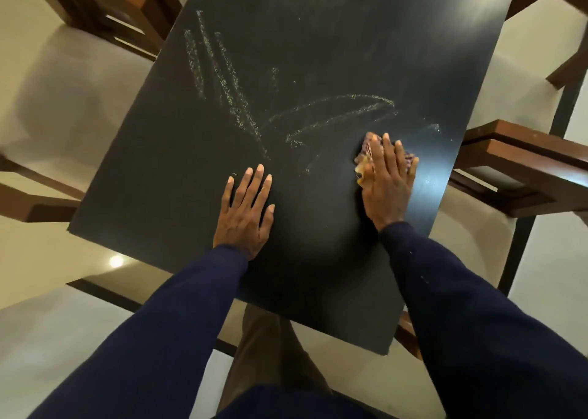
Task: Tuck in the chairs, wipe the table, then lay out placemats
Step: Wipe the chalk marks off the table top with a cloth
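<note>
At the table's near edge a person stands in brown trousers (270, 348), both dark blue sleeves (178, 320) reaching out over the top. The table (178, 170) is black and matte. The left hand (246, 210) lies flat on it near the middle of the near half, fingers straight and slightly spread, holding nothing. To the right, close to the table's right edge, the right hand (388, 183) presses down with straight fingers on a crumpled cloth (366, 161) – yellow and purple, showing at the fingertips and along the thumb side. Beyond the hands, pale streaks (222, 78) cross the table's left and middle. A wooden chair (521, 161) stands against the right edge, another (28, 196) beside the left edge, and a third (105, 11) at the far left corner – all on a pale glossy floor (63, 100).
</note>
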A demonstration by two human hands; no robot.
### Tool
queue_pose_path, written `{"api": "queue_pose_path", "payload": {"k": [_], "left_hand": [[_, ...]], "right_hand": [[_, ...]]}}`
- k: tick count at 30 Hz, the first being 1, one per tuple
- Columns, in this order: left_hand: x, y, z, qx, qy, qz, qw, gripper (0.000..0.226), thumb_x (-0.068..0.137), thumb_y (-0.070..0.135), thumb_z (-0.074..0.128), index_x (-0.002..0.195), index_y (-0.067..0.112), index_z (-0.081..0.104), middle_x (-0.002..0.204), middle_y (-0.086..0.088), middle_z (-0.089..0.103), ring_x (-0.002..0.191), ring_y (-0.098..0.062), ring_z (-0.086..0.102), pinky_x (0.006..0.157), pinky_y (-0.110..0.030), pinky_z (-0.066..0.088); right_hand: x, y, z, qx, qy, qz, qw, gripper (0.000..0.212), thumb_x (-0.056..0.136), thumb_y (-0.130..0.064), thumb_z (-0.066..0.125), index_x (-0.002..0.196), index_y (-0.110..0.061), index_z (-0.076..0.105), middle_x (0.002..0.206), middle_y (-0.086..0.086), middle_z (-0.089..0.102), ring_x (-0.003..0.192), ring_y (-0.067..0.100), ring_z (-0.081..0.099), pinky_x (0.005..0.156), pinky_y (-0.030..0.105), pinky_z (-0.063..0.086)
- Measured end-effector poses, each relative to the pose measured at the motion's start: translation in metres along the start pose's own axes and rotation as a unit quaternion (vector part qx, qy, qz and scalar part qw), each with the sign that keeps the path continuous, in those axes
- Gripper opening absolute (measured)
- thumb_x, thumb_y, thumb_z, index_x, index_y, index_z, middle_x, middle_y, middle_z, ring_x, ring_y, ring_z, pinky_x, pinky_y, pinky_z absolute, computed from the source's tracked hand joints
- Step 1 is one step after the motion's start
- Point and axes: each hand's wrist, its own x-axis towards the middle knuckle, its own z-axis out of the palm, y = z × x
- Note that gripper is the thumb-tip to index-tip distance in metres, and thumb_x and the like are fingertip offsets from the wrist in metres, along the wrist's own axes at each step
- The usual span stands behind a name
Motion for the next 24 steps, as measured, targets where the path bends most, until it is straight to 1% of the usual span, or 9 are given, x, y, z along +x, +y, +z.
{"api": "queue_pose_path", "payload": {"k": [3, 7, 9, 11, 14, 17, 19, 21, 24], "left_hand": [[-0.001, -0.001, 0.000, 0.001, 0.000, 0.002, 1.000, 0.060, 0.113, 0.036, 0.035, 0.168, 0.014, 0.026, 0.177, -0.008, 0.016, 0.165, -0.025, 0.013, 0.130, -0.058, 0.019], [-0.001, 0.000, -0.001, -0.007, 0.011, 0.001, 1.000, 0.060, 0.112, 0.034, 0.037, 0.168, 0.013, 0.028, 0.177, -0.007, 0.018, 0.164, -0.024, 0.014, 0.130, -0.058, 0.019], [-0.002, 0.000, -0.002, -0.008, 0.012, 0.002, 1.000, 0.060, 0.112, 0.034, 0.038, 0.168, 0.013, 0.028, 0.177, -0.008, 0.018, 0.164, -0.025, 0.014, 0.130, -0.058, 0.018], [-0.001, 0.001, -0.001, -0.013, 0.014, 0.002, 1.000, 0.060, 0.112, 0.034, 0.038, 0.168, 0.013, 0.028, 0.177, -0.008, 0.018, 0.164, -0.025, 0.014, 0.130, -0.058, 0.018], [0.000, 0.001, -0.001, -0.014, 0.016, -0.001, 1.000, 0.060, 0.112, 0.035, 0.038, 0.167, 0.014, 0.029, 0.177, -0.007, 0.019, 0.164, -0.024, 0.014, 0.130, -0.058, 0.019], [0.000, 0.000, -0.002, -0.010, 0.023, 0.000, 1.000, 0.059, 0.112, 0.034, 0.041, 0.167, 0.014, 0.030, 0.176, -0.007, 0.020, 0.164, -0.025, 0.016, 0.130, -0.057, 0.019], [-0.001, 0.000, -0.002, -0.011, 0.025, 0.001, 1.000, 0.059, 0.112, 0.033, 0.042, 0.167, 0.014, 0.031, 0.176, -0.007, 0.021, 0.164, -0.024, 0.016, 0.130, -0.057, 0.019], [-0.001, 0.001, -0.002, -0.009, 0.025, 0.001, 1.000, 0.059, 0.112, 0.034, 0.042, 0.166, 0.014, 0.031, 0.176, -0.007, 0.021, 0.164, -0.024, 0.016, 0.130, -0.057, 0.018], [0.000, 0.000, -0.003, -0.014, 0.028, 0.003, 1.000, 0.058, 0.112, 0.033, 0.042, 0.166, 0.014, 0.033, 0.176, -0.007, 0.022, 0.164, -0.024, 0.017, 0.131, -0.057, 0.018]], "right_hand": [[0.016, -0.046, 0.009, 0.002, -0.006, -0.009, 1.000, 0.061, 0.108, -0.031, 0.031, 0.169, -0.026, 0.029, 0.177, 0.001, 0.024, 0.164, 0.028, 0.020, 0.130, 0.063, 0.012], [-0.018, -0.065, 0.010, 0.007, -0.045, -0.205, 0.978, 0.075, 0.099, -0.030, 0.049, 0.170, -0.024, 0.026, 0.178, 0.003, 0.020, 0.165, 0.028, 0.013, 0.129, 0.066, 0.013], [-0.043, -0.047, 0.003, 0.003, -0.073, -0.296, 0.952, 0.077, 0.100, -0.034, 0.056, 0.170, -0.023, 0.027, 0.178, 0.003, 0.018, 0.166, 0.028, 0.010, 0.128, 0.067, 0.013], [-0.056, -0.016, -0.005, 0.003, -0.081, -0.339, 0.937, 0.071, 0.103, -0.034, 0.057, 0.169, -0.022, 0.031, 0.178, 0.003, 0.020, 0.165, 0.028, 0.014, 0.128, 0.067, 0.016], [-0.050, 0.019, -0.013, 0.002, -0.059, -0.280, 0.958, 0.076, 0.096, -0.025, 0.057, 0.168, -0.020, 0.032, 0.176, 0.005, 0.025, 0.164, 0.030, 0.018, 0.128, 0.067, 0.017], [-0.021, 0.009, -0.006, 0.011, -0.028, -0.110, 0.993, 0.061, 0.110, -0.029, 0.042, 0.169, -0.025, 0.029, 0.176, 0.002, 0.026, 0.164, 0.026, 0.019, 0.129, 0.064, 0.016], [-0.005, -0.021, 0.001, 0.009, -0.011, -0.041, 0.999, 0.056, 0.113, -0.032, 0.035, 0.168, -0.026, 0.030, 0.176, 0.001, 0.026, 0.164, 0.026, 0.020, 0.130, 0.063, 0.012], [0.001, -0.054, 0.008, 0.013, -0.009, -0.055, 0.998, 0.058, 0.110, -0.030, 0.035, 0.168, -0.027, 0.030, 0.176, 0.001, 0.025, 0.164, 0.027, 0.020, 0.131, 0.063, 0.010], [-0.025, -0.077, 0.013, 0.022, -0.027, -0.182, 0.983, 0.076, 0.099, -0.026, 0.056, 0.169, -0.025, 0.028, 0.177, 0.002, 0.022, 0.165, 0.028, 0.015, 0.129, 0.066, 0.011]]}}
